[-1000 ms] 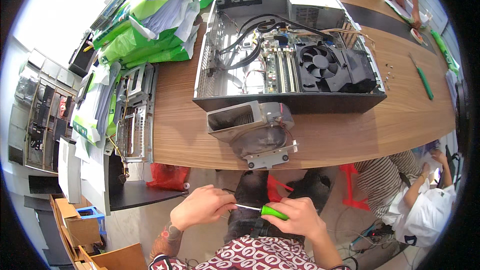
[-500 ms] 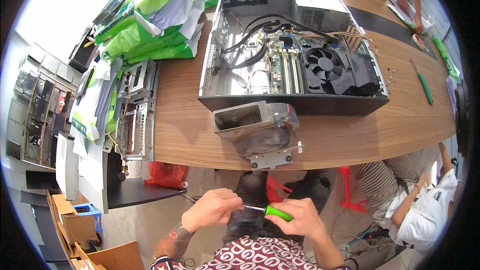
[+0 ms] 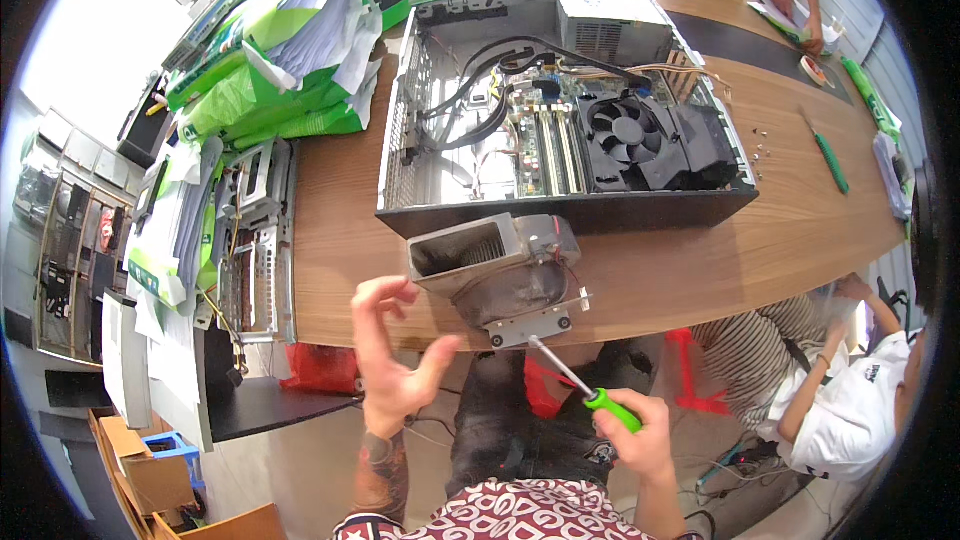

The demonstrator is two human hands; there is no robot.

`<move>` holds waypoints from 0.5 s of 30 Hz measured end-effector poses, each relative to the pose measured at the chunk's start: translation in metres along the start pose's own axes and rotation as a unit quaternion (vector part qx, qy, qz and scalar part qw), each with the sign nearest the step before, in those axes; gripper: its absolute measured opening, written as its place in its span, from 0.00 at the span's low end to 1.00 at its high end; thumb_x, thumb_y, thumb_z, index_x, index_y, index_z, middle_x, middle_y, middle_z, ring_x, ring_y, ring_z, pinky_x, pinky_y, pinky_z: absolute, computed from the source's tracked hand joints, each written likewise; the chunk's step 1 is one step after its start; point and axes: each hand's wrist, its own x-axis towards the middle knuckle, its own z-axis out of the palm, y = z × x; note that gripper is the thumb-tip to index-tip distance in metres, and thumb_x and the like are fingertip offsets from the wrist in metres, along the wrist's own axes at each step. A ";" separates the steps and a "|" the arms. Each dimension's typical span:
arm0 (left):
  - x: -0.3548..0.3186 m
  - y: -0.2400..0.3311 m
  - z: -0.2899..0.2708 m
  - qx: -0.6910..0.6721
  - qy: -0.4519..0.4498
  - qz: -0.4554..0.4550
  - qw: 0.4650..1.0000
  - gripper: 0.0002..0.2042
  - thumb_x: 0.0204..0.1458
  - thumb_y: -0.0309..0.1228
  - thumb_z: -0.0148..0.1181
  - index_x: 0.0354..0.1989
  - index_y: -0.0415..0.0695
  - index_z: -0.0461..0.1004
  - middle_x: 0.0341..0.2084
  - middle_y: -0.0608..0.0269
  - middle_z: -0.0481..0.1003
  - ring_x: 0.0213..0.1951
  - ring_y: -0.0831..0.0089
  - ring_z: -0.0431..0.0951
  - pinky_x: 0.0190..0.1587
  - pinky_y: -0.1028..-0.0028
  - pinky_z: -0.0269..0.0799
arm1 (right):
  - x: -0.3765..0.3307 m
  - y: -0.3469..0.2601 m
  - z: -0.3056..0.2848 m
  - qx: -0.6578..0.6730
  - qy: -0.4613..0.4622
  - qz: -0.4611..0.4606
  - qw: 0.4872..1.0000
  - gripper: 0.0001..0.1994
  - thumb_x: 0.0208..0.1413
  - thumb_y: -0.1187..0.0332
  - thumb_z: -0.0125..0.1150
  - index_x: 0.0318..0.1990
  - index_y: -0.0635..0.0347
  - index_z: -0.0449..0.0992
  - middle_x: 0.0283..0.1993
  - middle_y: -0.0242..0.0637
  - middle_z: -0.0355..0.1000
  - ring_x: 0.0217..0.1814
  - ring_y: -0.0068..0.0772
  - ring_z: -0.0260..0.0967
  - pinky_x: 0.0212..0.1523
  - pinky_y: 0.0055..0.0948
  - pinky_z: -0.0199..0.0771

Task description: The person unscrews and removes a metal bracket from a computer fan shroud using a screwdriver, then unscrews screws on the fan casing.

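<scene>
My right hand grips a green-handled screwdriver, its metal tip pointing up-left toward the mounting bracket of a grey metal cooler duct. The duct lies on the near edge of the wooden table, in front of an open computer case with a black fan and cables inside. My left hand is raised with fingers spread, empty, just left of and below the duct, not touching it.
Stacked papers and green packages fill the table's left end, with metal drive cages beside them. Another green screwdriver and small screws lie at the right. A person sits low at the right; other people's hands are at the far edge.
My left hand has let go of the screwdriver shaft and risen, open, toward the duct. My right hand has lifted the screwdriver so its tip nears the bracket.
</scene>
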 end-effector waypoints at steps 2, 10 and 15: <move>-0.003 -0.014 0.014 -0.002 -0.032 -0.039 0.999 0.46 0.36 0.40 0.79 0.61 0.35 0.56 0.53 0.53 0.63 0.49 0.63 0.69 0.51 0.67 0.67 | -0.003 -0.003 -0.001 0.058 -0.008 0.086 0.995 0.09 0.57 0.72 0.62 0.41 0.69 0.78 0.25 0.33 0.75 0.22 0.16 0.70 0.23 0.19 0.68; 0.004 -0.009 0.035 -0.047 -0.083 -0.093 0.991 0.49 0.32 0.35 0.83 0.62 0.34 0.55 0.53 0.49 0.68 0.53 0.61 0.72 0.55 0.65 0.69 | -0.014 -0.010 0.015 0.199 0.007 0.070 0.977 0.11 0.63 0.70 0.56 0.45 0.70 0.76 0.22 0.33 0.72 0.16 0.12 0.58 0.17 0.17 0.56; -0.004 -0.013 0.037 -0.036 -0.048 -0.075 0.995 0.45 0.35 0.33 0.81 0.59 0.33 0.57 0.49 0.49 0.72 0.47 0.59 0.77 0.49 0.65 0.73 | -0.012 -0.008 0.020 0.185 0.024 0.085 0.979 0.11 0.62 0.71 0.56 0.46 0.70 0.76 0.22 0.33 0.72 0.16 0.12 0.58 0.17 0.17 0.54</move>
